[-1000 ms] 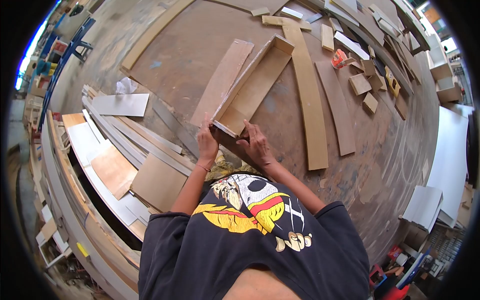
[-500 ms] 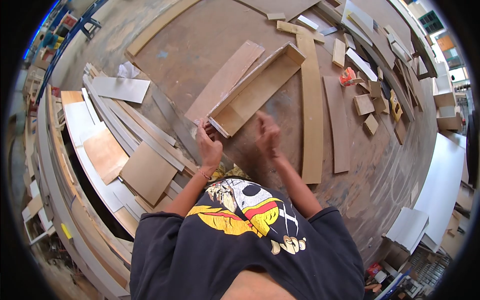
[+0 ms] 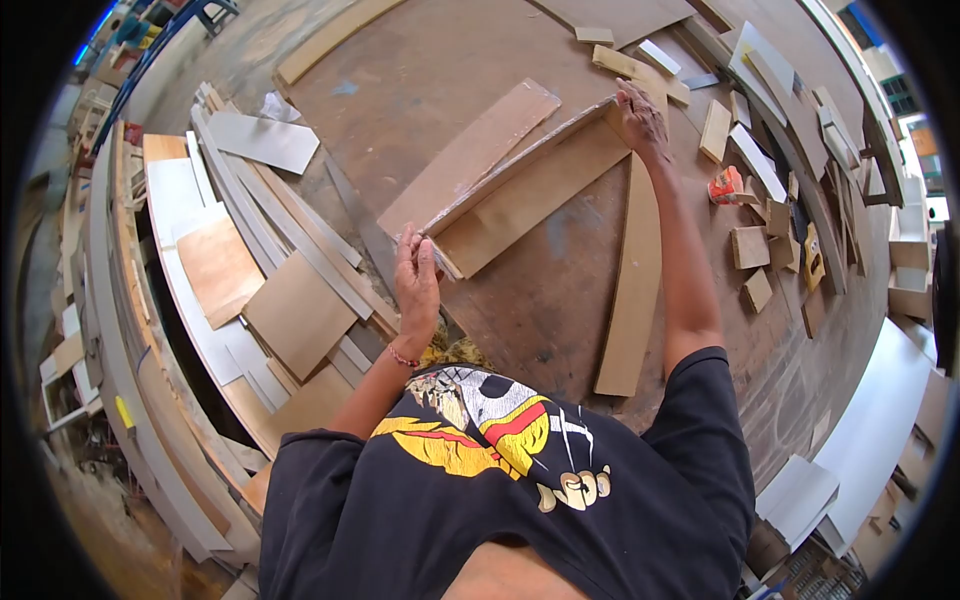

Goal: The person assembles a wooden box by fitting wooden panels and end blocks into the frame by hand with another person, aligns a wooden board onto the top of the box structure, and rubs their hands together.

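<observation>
A long, shallow wooden box (image 3: 540, 200), open at the top and shaped like a drawer, lies slantwise on the brown work surface. My left hand (image 3: 416, 280) grips its near left end, fingers against the outside of the end wall. At the far right end, my right hand (image 3: 641, 122) holds the other end wall, arm stretched out and fingers over the edge. A flat reddish-brown board (image 3: 470, 155) lies along the box's far side. Beside the right forearm and partly covered by it is a long tan board (image 3: 632, 290).
Stacked strips and panels, including a square brown panel (image 3: 298, 315), fill the left side. To the right lie several wood offcuts (image 3: 750, 247), an orange-red container (image 3: 726, 186) and a yellow-handled tool (image 3: 814, 260). A white panel (image 3: 870, 400) stands at the right edge.
My right hand has moved from the box's near side up and right to its far end, and now holds it. My left hand stays at the near end. The camera view has shifted slightly.
</observation>
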Demonstrator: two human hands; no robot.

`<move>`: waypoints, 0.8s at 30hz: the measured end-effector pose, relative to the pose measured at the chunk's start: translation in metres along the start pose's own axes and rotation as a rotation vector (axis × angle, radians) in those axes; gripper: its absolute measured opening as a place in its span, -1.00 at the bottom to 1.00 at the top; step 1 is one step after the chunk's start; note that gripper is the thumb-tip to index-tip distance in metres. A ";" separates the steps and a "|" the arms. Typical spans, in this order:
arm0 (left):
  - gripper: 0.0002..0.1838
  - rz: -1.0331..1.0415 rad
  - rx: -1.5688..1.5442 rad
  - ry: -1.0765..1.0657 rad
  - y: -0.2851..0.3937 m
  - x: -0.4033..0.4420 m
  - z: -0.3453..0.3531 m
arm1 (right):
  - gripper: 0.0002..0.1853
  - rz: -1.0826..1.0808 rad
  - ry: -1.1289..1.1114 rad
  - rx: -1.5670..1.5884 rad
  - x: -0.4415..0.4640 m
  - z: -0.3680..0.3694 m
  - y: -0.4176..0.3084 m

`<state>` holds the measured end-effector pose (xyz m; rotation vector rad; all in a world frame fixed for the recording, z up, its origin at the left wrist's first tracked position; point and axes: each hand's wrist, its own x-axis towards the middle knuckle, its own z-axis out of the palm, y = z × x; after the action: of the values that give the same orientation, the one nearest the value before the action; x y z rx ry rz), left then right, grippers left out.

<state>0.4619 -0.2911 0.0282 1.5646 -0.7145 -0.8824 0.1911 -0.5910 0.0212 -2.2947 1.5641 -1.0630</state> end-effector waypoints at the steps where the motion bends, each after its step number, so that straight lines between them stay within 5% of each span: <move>1: -0.46 -0.002 -0.010 -0.006 -0.007 0.002 -0.001 | -0.60 0.021 0.011 0.002 0.001 0.007 0.003; 4: -0.46 -0.123 -0.136 0.037 -0.016 0.005 -0.002 | -0.57 0.235 -0.112 -0.020 0.000 0.010 0.005; 24: -0.40 -0.226 -0.174 0.084 -0.011 0.008 -0.006 | -0.60 0.311 -0.122 -0.075 -0.003 0.017 0.005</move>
<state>0.4709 -0.2932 0.0165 1.5355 -0.3947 -1.0095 0.1974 -0.5950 0.0046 -2.0251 1.8589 -0.7848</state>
